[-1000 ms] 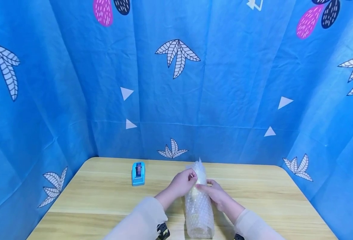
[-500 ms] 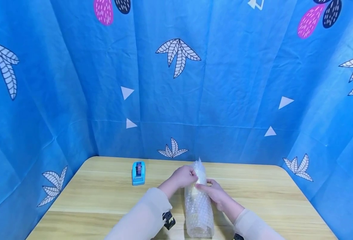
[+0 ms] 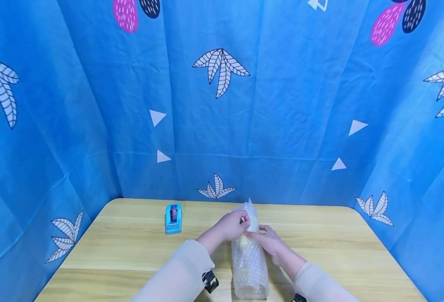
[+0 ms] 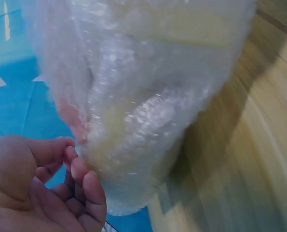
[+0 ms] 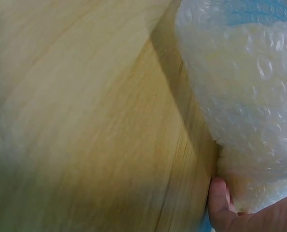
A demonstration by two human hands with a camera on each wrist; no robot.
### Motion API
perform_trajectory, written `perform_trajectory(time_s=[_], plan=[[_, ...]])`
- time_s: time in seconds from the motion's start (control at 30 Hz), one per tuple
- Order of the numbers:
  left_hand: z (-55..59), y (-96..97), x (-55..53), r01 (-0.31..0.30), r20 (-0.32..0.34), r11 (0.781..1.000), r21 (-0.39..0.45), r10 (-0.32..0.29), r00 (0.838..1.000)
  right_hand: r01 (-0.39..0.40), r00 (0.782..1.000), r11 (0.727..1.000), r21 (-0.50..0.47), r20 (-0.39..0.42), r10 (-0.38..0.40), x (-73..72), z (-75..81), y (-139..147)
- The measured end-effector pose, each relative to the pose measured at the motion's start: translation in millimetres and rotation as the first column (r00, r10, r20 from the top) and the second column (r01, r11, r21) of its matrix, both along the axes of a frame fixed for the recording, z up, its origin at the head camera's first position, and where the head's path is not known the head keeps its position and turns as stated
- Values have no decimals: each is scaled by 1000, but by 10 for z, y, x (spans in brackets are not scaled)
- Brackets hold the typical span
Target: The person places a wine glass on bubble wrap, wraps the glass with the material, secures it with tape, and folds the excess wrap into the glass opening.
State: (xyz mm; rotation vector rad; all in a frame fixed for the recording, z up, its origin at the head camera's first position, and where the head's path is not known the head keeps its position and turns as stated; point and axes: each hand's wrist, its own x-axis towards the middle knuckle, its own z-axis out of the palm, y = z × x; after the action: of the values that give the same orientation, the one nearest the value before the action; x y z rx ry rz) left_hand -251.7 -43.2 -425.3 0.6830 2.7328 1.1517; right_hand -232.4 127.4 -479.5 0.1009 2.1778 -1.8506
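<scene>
A long bundle rolled in bubble wrap (image 3: 250, 268) lies on the table, pointing away from me, with pale yellow patches showing through. My left hand (image 3: 231, 226) is at its far half; in the left wrist view the thumb and forefinger pinch a small clear edge at the bubble wrap (image 4: 148, 116). Whether that bit is wrap or tape is too small to tell. From the right side, my right hand (image 3: 272, 245) grips the bundle, thumb on top. Part of that hand shows low in the right wrist view beside the bubble wrap (image 5: 250, 92).
A blue tape dispenser (image 3: 173, 219) with a roll of tape stands at the back left of the wooden table (image 3: 131, 251). Blue patterned cloth (image 3: 222, 126) hangs behind the table and along both sides.
My left wrist has turned and shifted slightly to the right, while its fingertips stay near the same spot on the bubble wrap. The right hand keeps its hold. The bundle has not visibly moved.
</scene>
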Motion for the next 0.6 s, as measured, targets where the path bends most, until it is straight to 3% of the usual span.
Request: perform_trajectory(time_s=[0.3, 0.6], plan=[[-10, -47, 1, -95, 76, 995, -9, 96, 992, 8, 1000, 1000, 13, 2, -8, 21, 9, -16], [-81, -57, -68, -170, 79, 985, -32, 172, 982, 4, 1000, 999, 54, -2, -4, 14, 14, -23]])
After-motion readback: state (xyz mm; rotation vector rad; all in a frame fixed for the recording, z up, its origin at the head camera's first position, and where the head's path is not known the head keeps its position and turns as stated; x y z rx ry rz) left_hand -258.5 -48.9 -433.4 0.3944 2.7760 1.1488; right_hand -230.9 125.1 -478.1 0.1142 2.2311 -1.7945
